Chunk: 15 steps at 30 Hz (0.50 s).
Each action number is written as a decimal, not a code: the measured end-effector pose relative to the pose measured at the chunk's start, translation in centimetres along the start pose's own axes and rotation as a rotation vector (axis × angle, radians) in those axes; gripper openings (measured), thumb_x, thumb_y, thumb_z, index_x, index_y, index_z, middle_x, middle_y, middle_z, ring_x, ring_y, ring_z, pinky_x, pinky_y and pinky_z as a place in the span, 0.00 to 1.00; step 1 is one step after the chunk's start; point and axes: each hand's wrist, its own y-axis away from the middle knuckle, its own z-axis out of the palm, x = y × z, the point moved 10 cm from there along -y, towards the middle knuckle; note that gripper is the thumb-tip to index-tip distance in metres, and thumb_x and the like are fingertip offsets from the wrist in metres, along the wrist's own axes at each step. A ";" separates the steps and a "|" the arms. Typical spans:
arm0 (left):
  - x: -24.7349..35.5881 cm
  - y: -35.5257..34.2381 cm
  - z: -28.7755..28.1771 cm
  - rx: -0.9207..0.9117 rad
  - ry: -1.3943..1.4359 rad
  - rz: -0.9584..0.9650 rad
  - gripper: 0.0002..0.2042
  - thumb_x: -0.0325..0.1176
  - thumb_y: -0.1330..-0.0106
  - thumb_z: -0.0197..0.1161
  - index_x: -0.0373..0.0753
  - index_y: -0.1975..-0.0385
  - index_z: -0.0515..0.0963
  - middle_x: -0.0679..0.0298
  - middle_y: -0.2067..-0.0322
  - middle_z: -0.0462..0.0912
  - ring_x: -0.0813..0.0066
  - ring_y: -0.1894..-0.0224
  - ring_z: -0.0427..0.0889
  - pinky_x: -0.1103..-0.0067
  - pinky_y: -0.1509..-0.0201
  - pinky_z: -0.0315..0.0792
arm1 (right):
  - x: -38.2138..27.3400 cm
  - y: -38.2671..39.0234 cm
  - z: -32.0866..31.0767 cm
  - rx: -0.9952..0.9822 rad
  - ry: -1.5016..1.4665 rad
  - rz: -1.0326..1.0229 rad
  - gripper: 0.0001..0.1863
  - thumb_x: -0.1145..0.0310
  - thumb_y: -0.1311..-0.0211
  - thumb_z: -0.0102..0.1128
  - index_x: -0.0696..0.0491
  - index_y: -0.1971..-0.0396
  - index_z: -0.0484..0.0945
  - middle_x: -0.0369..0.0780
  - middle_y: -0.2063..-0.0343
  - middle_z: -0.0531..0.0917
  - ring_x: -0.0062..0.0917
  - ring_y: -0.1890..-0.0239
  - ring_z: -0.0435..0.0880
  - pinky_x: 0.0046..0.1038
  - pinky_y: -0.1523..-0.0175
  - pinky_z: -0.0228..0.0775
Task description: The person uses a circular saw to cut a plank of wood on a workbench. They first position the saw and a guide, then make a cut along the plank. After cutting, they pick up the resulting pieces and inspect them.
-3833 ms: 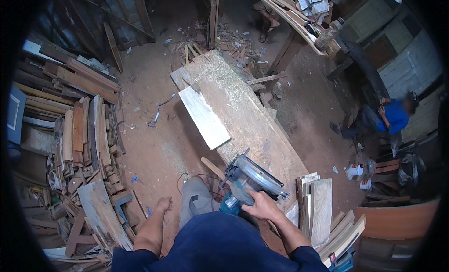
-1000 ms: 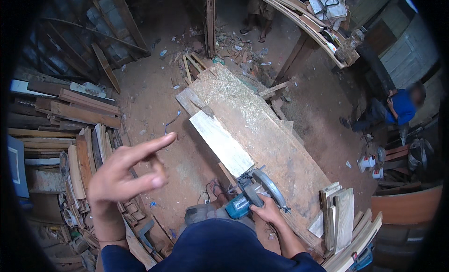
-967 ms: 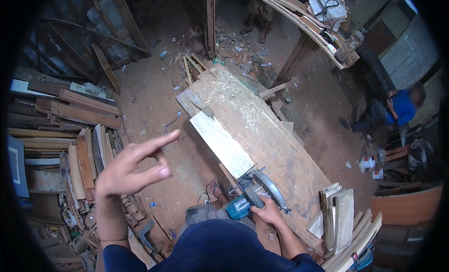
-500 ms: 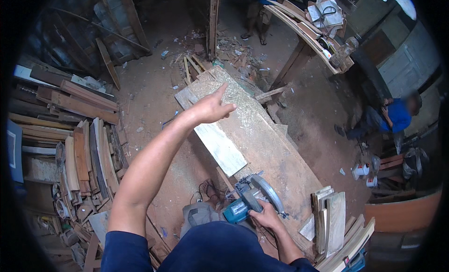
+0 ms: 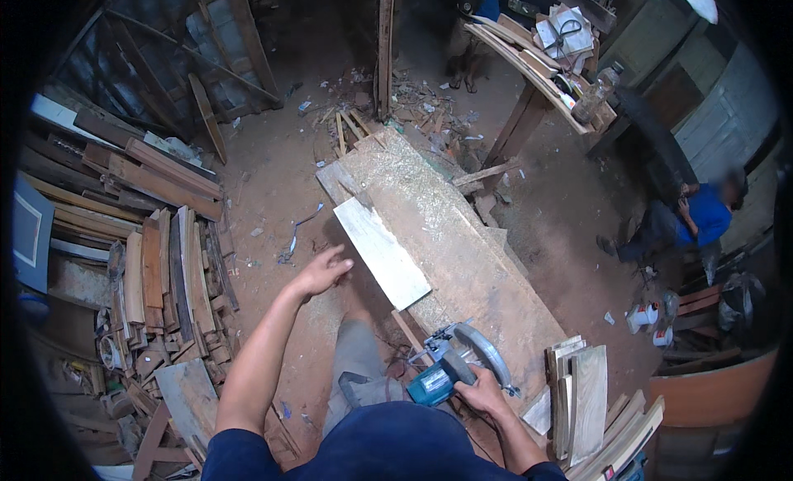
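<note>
My right hand grips the handle of a teal circular saw with a grey metal guard, at the near end of a long, dusty wooden bench. Along the bench's left side lies a pale, whitish board. My left hand is in the air just left of that board, fingers apart and loosely bent, holding nothing. Beside the saw, at the bench's near right corner, several short planks stand stacked on edge.
Timber piles line my left. A wooden post stands beyond the bench above scattered scraps. A cluttered raised shelf is at back right. A person in blue reclines at the right; another person's legs show at the back.
My left hand, low at my side at first, rose, reached over the white board, then drew back down and left of it. A leg has come forward beneath it. My right hand stays on the saw.
</note>
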 end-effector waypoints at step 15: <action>-21.8 5.9 10.1 -0.125 0.205 -0.222 0.21 0.43 0.25 0.56 0.33 0.42 0.74 0.66 0.63 0.81 0.77 0.65 0.80 0.77 0.59 0.77 | -1.4 -0.4 0.7 0.010 -0.201 -0.039 0.22 0.67 0.45 0.67 0.62 0.52 0.79 0.41 0.76 0.85 0.24 0.76 0.83 0.29 0.66 0.75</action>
